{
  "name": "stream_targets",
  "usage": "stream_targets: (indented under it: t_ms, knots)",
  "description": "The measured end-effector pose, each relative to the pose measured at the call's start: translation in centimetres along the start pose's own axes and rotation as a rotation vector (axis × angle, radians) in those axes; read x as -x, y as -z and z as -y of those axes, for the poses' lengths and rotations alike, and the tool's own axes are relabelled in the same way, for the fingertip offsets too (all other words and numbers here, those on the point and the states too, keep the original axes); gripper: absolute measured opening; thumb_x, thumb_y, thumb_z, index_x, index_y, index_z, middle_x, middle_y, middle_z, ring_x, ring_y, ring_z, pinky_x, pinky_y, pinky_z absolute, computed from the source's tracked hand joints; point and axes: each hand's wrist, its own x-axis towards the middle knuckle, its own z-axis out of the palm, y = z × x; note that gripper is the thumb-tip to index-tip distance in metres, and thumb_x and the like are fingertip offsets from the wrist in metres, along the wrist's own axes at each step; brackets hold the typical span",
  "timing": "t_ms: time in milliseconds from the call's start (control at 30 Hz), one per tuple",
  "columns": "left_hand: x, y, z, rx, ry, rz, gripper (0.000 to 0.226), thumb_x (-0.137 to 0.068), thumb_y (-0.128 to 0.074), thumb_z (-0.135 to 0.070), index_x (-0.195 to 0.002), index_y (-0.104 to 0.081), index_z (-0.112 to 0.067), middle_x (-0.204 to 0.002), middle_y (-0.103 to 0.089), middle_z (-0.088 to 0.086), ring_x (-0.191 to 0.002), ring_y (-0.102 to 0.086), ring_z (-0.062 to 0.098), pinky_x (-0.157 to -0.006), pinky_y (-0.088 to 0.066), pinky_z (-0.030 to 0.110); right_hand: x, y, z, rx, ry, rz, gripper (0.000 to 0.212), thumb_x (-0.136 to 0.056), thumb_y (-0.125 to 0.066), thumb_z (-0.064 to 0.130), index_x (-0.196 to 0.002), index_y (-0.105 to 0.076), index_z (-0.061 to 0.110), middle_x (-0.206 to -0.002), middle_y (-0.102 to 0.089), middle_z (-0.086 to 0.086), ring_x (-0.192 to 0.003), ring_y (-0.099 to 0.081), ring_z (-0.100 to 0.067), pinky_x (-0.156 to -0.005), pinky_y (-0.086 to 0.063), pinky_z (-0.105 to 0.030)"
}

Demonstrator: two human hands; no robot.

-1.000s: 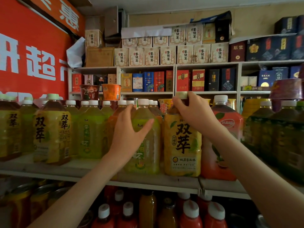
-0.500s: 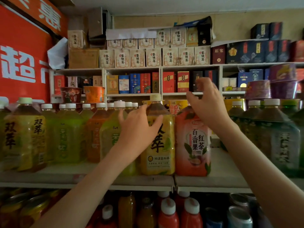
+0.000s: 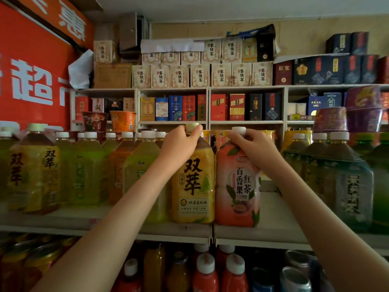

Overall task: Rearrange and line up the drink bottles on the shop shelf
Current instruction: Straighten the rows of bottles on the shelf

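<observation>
While both bottles stand upright and touching near the shelf's (image 3: 273,228) front edge, the left hand (image 3: 179,145) has its fingers (image 3: 195,131) clenched round the neck of the yellow bottle (image 3: 193,186), just under the cap. The right hand (image 3: 252,144) grasps the pink bottle (image 3: 236,186) at its white cap. Green bottles (image 3: 134,165) crowd the yellow one's left side. Right of the pink bottle lies bare shelf board, then dark bottles (image 3: 345,182).
</observation>
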Motion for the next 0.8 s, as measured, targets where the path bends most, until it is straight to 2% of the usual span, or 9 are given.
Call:
stream_targets:
  t_ms: [67,133,200,267,367,500,633,733,800]
  knots:
    - [-0.2,-0.4,0.0,-0.029,0.02,-0.01,0.052,-0.092,-0.044,-0.057,-0.108,-0.058,-0.009,-0.096,-0.063,0.002,-0.09,-0.059,0.017,-0.077,-0.049,0.032,0.2,-0.1,0.1,-0.044,0.015,-0.035,0.031,-0.085,-0.056,0.053,-0.076,-0.062,0.024,-0.061,-0.067,0.007,-0.055,-0.065,-0.004,-0.047,-0.052,-0.015]
    - [-0.3,-0.6,-0.2,-0.074,0.02,-0.062,0.051,-0.092,-0.044,-0.055,-0.101,-0.058,-0.007,-0.085,-0.061,0.001,-0.08,-0.059,0.016,-0.065,-0.048,0.027,0.6,-0.2,0.4,-0.082,0.031,-0.08,0.028,-0.086,-0.057,0.049,-0.071,-0.061,0.026,-0.057,-0.066,0.011,-0.054,-0.064,-0.004,-0.044,-0.049,-0.013]
    - [0.1,-0.8,-0.5,-0.108,-0.011,-0.139,0.046,-0.095,-0.042,-0.05,-0.095,-0.058,-0.007,-0.074,-0.056,-0.003,-0.067,-0.054,0.011,-0.052,-0.037,0.02,1.1,-0.2,0.7,-0.074,0.071,-0.126,0.029,-0.087,-0.057,0.047,-0.071,-0.062,0.023,-0.06,-0.066,0.004,-0.056,-0.064,-0.009,-0.049,-0.052,-0.021]
    - [1.1,-0.8,-1.0,-0.12,-0.074,-0.222,0.04,-0.096,-0.042,-0.047,-0.088,-0.055,-0.01,-0.068,-0.054,-0.006,-0.059,-0.052,0.008,-0.045,-0.033,0.016,1.9,0.0,1.0,-0.046,0.146,-0.184,0.027,-0.087,-0.058,0.045,-0.069,-0.059,0.025,-0.058,-0.062,0.005,-0.055,-0.061,-0.004,-0.047,-0.048,-0.017]
    - [3.2,-0.1,-2.3,-0.078,-0.244,-0.339,0.033,-0.096,-0.042,-0.045,-0.091,-0.053,-0.014,-0.068,-0.055,-0.009,-0.056,-0.054,0.002,-0.047,-0.042,0.014,2.9,1.1,2.3,-0.021,0.244,-0.279,0.026,-0.088,-0.057,0.044,-0.066,-0.054,0.03,-0.056,-0.057,0.011,-0.053,-0.056,0.007,-0.043,-0.041,-0.008]
    - [4.5,3.1,-5.0,-0.044,-0.331,-0.475,0.036,-0.096,-0.042,-0.046,-0.095,-0.057,-0.013,-0.071,-0.059,-0.007,-0.06,-0.058,0.005,-0.05,-0.044,0.017,3.6,3.7,5.1,-0.078,0.28,-0.335,0.024,-0.087,-0.055,0.05,-0.071,-0.057,0.032,-0.061,-0.061,0.009,-0.059,-0.06,-0.002,-0.046,-0.046,-0.016]
    - [4.3,6.1,-6.5,-0.082,-0.311,-0.455,0.037,-0.095,-0.045,-0.048,-0.089,-0.062,-0.015,-0.068,-0.058,-0.009,-0.059,-0.054,-0.001,-0.054,-0.041,0.007,3.7,5.4,8.1,-0.124,0.272,-0.263,0.031,-0.084,-0.055,0.053,-0.069,-0.062,0.027,-0.061,-0.065,0.013,-0.053,-0.062,-0.004,-0.047,-0.05,-0.016]
    - [4.3,7.4,-6.6,-0.162,-0.27,-0.381,0.038,-0.094,-0.047,-0.049,-0.093,-0.068,-0.017,-0.067,-0.057,-0.012,-0.063,-0.056,0.003,-0.052,-0.039,0.01,3.8,5.5,9.4,-0.198,0.222,-0.093,0.037,-0.083,-0.058,0.051,-0.071,-0.067,0.017,-0.063,-0.069,0.001,-0.052,-0.066,-0.013,-0.05,-0.055,-0.029]
    - [4.5,8.3,-6.1,-0.223,-0.235,-0.343,0.044,-0.093,-0.045,-0.05,-0.093,-0.07,-0.014,-0.072,-0.061,-0.007,-0.069,-0.058,0.008,-0.052,-0.034,0.013,3.9,4.9,9.8,-0.255,0.169,-0.005,0.039,-0.083,-0.061,0.047,-0.073,-0.068,0.01,-0.063,-0.069,-0.007,-0.054,-0.067,-0.022,-0.053,-0.056,-0.037]
